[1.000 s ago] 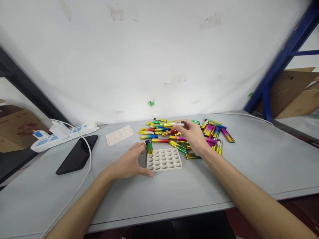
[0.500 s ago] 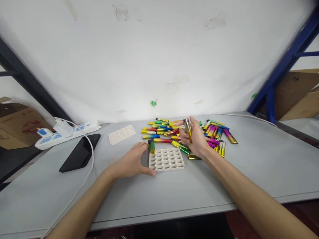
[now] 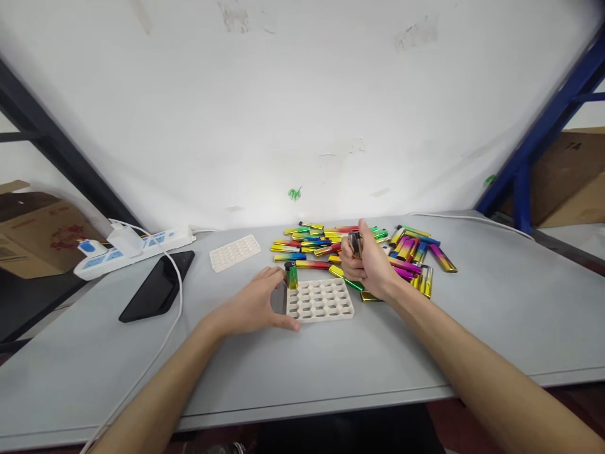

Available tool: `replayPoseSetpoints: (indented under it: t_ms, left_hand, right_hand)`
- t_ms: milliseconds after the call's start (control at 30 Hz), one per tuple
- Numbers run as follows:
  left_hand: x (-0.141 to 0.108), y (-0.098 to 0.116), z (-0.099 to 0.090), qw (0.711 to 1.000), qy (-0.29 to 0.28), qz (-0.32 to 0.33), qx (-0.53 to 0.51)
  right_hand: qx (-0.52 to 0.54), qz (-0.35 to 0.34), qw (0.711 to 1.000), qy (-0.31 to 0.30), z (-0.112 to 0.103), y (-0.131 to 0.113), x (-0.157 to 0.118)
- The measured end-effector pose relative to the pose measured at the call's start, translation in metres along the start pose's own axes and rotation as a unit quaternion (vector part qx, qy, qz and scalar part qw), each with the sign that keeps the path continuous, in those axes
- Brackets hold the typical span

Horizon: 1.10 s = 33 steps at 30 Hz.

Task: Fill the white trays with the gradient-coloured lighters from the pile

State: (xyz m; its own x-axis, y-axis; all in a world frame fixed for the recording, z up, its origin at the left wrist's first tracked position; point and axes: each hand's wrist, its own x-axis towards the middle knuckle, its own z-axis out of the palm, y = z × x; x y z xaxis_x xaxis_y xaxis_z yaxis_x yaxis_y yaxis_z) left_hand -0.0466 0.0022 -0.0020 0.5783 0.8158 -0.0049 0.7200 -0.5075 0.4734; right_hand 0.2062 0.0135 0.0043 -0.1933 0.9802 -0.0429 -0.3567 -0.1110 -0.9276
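A white tray (image 3: 320, 317) with rows of slots lies flat on the table. One green-and-yellow lighter (image 3: 293, 277) stands upright in its back left corner. My left hand (image 3: 258, 302) spans the tray's left end, thumb at the front corner and fingers at the back corner, bracing it. Above the table, right of the tray, my right hand (image 3: 371, 265) is closed around a metallic lighter (image 3: 355, 244), its dark top showing by the raised thumb. Behind and beside that hand is a loose pile of shiny multicoloured lighters (image 3: 309, 265), partly hidden by it.
A second white slotted tray (image 3: 235, 252) lies farther left. Beyond it are a black tablet-like device (image 3: 158, 287), a white cable (image 3: 177, 315) across the table, and a power strip (image 3: 137, 252) with plugs. A white wall (image 3: 293, 126) rises behind the table.
My right hand has turned the lighter so its top tips toward the wall, and less of its body shows. My left hand stays at the tray. The view has shifted slightly.
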Motion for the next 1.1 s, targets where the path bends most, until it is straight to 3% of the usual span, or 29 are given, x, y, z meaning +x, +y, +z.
replayPoseSetpoints:
  t_ms: [300,1100]
  left_hand:
    - [0.000,-0.002,0.001,1.000,0.008,0.006,-0.002]
    - [-0.001,-0.001,-0.001,1.000,0.008,-0.001,-0.015]
  right_hand:
    - [-0.047,0.045,0.998,-0.007,0.006,0.007,0.000]
    - [-0.103,0.016,0.993,-0.055,0.005,0.019,-0.002]
